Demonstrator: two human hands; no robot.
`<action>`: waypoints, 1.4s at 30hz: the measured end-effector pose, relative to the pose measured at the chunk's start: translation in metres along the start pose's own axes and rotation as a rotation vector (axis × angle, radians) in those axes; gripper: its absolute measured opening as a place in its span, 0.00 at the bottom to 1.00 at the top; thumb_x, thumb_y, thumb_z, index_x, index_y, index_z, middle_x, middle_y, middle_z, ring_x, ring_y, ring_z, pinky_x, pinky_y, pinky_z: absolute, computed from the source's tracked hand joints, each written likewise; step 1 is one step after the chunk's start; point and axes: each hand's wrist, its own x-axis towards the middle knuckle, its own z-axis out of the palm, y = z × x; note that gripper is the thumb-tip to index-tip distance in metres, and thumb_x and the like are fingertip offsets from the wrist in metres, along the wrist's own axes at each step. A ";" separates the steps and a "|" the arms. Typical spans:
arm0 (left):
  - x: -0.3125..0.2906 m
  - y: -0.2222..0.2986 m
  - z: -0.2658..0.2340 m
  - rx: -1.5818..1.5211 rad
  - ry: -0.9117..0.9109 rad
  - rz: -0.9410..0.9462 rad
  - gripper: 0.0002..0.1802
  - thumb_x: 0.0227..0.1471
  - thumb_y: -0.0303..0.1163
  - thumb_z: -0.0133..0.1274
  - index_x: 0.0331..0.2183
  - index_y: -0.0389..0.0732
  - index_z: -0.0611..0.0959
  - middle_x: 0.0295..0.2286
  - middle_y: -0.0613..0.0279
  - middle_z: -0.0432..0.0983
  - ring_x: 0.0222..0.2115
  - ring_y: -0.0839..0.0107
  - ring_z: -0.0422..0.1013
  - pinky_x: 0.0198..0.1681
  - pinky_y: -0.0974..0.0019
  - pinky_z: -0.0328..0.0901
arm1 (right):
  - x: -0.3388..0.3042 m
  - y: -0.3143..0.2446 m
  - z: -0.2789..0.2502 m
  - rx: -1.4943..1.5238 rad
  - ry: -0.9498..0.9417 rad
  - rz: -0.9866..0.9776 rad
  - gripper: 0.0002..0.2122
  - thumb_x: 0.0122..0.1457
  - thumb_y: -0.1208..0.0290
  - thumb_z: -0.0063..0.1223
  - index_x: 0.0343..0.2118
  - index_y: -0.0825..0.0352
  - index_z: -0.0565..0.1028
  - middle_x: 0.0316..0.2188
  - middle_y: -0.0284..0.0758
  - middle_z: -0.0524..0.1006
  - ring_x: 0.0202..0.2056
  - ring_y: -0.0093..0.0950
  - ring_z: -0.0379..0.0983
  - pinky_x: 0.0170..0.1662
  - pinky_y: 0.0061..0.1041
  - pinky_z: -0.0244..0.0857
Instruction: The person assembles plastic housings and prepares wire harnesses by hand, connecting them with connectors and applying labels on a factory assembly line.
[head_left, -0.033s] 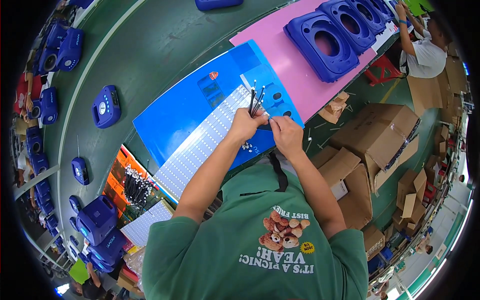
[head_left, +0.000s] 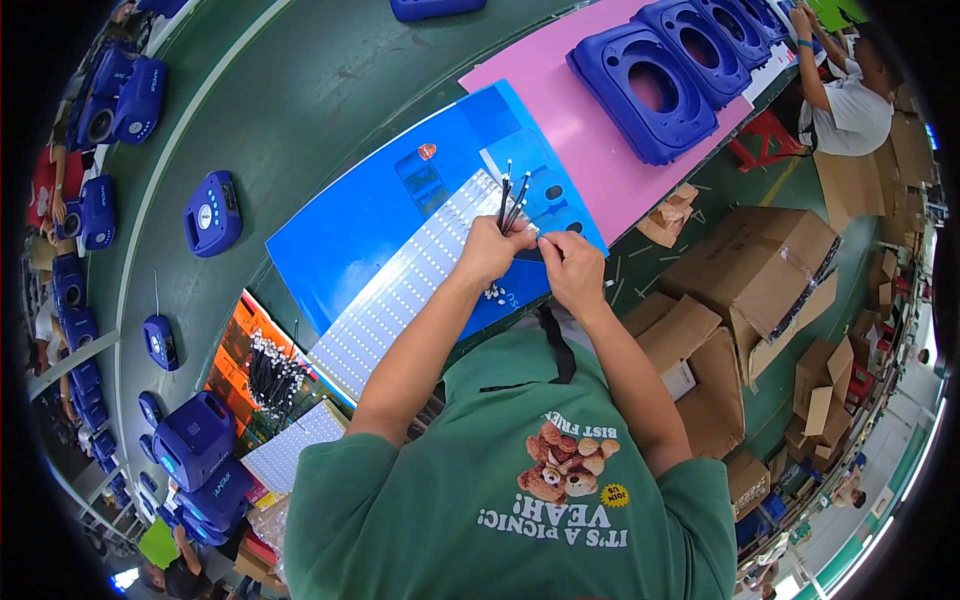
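A bundle of thin black cables with white ends (head_left: 514,196) stands up out of my left hand (head_left: 490,248), whose fingers are closed round it. Right beside it, my right hand (head_left: 573,266) is pinched at the lower ends of the bundle; what lies between its fingertips is too small to make out. Under both hands is a white sheet with rows of small pale squares (head_left: 385,300), lying on a blue printed board (head_left: 345,230). Several small white pieces (head_left: 494,292) lie below my left hand.
A pile of black cables (head_left: 270,375) lies on an orange sheet at left. Blue speaker-like housings (head_left: 640,85) stand on a pink sheet (head_left: 605,190); others sit on the green belt (head_left: 290,120). Cardboard boxes (head_left: 750,265) stand at right, and a person in white (head_left: 850,110) works beyond.
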 end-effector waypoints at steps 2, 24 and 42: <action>0.000 0.001 -0.001 -0.029 -0.043 -0.029 0.10 0.44 0.26 0.56 0.31 0.31 0.77 0.21 0.60 0.75 0.11 0.80 0.61 0.09 0.75 0.52 | 0.000 0.000 0.002 0.180 0.029 0.077 0.05 0.50 0.71 0.53 0.26 0.67 0.76 0.20 0.36 0.74 0.20 0.28 0.70 0.22 0.23 0.62; -0.005 0.000 0.006 -0.071 0.017 -0.050 0.04 0.47 0.21 0.51 0.29 0.31 0.76 0.22 0.60 0.74 0.20 0.76 0.69 0.23 0.73 0.65 | -0.001 0.001 0.011 0.623 -0.076 0.450 0.07 0.53 0.71 0.50 0.26 0.71 0.76 0.17 0.31 0.74 0.17 0.16 0.67 0.20 0.15 0.60; 0.007 -0.023 -0.001 -0.074 -0.048 0.100 0.06 0.47 0.24 0.53 0.28 0.31 0.79 0.22 0.61 0.75 0.21 0.75 0.69 0.24 0.73 0.64 | 0.010 0.005 0.019 0.678 -0.143 0.524 0.08 0.52 0.72 0.50 0.25 0.73 0.76 0.18 0.33 0.76 0.17 0.18 0.70 0.20 0.17 0.64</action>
